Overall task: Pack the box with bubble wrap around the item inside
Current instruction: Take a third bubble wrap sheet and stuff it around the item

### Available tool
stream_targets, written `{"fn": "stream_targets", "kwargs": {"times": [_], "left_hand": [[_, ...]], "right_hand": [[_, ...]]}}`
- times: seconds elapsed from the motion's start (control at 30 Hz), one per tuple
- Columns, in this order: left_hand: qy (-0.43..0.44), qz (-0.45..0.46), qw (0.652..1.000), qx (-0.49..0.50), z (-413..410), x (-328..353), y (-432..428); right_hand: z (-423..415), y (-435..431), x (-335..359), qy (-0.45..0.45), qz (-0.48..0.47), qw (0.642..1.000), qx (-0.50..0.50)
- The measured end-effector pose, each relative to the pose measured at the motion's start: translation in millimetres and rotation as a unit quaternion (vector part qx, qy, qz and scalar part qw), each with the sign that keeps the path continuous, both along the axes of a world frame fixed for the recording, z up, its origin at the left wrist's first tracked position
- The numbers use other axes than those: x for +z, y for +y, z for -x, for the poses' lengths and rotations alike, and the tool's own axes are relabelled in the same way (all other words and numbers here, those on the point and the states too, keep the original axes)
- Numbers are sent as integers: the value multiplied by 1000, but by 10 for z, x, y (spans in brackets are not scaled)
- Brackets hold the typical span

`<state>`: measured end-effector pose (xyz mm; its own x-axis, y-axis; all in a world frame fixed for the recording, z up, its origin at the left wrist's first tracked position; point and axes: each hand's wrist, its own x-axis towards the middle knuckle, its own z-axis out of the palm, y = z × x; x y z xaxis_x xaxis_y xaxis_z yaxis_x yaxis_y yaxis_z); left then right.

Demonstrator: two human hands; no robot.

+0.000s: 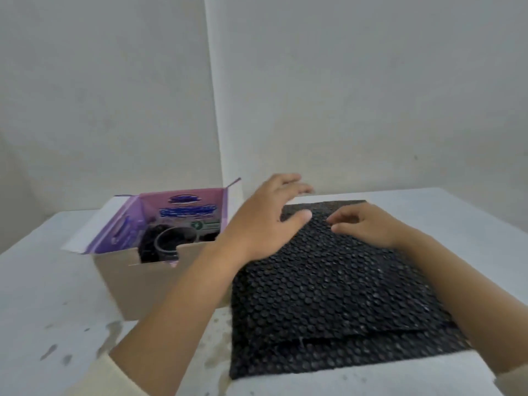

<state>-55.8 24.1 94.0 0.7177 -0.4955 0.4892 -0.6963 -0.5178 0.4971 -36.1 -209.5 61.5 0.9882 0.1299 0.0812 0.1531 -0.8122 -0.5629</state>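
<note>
White table (57,295): purple-flapped box (160,270) (print blurred), hands on black bubble wrap (328,287).

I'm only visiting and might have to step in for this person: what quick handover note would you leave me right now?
Left hand: open, palm down on the far left part of the black bubble wrap.
Right hand: fingers curled, picking at the top sheet; no firm hold that I can see.
The bubble wrap lies stacked flat on the table, right of the open cardboard box.
A dark round item already sits in the box.
Done: item in box.
Left: lift a sheet, pack it around the item.
</note>
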Motion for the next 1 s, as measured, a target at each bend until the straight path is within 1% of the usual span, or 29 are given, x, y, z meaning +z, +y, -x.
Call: {"fn": "stream_targets", "kwargs": {"times": [0.1, 0.2, 0.3, 0.33, 0.43, 0.5, 0.63, 0.73, 0.9, 1.0], "left_hand": [[66, -82, 994, -7, -135, -341, -261], [152, -169, 973, 30, -347, -708, -260], [185, -259, 944, 81, -476, -990, -149], [192, -273, 938, 89, -494, -1051, -121], [200, -252, 943, 89, -510, -1142, -69], [190, -224, 951, 95, -530, -1156, -50], [110, -168, 971, 133, -568, -1142, -62], [85, -136, 976, 144, -559, -1061, -89], [83, -89, 981, 151, -513, -672, -152], [67, -67, 984, 149, -512, -464, -212]], "right_hand": [[61, -296, -216, 26, 37, 999, -13], [76, -505, -417, 56, 79, 995, -15], [68, -618, -599, 78, 137, 987, -23], [63, -643, -649, 83, 144, 986, -29], [60, -723, -767, 84, 146, 985, -33], [50, -785, -821, 55, 133, 989, -36], [29, -871, -880, -27, 70, 996, -55], [32, -880, -880, -76, 26, 995, -57], [73, -909, -633, -132, -23, 989, -69], [102, -908, -395, -158, -10, 984, -77]]}}
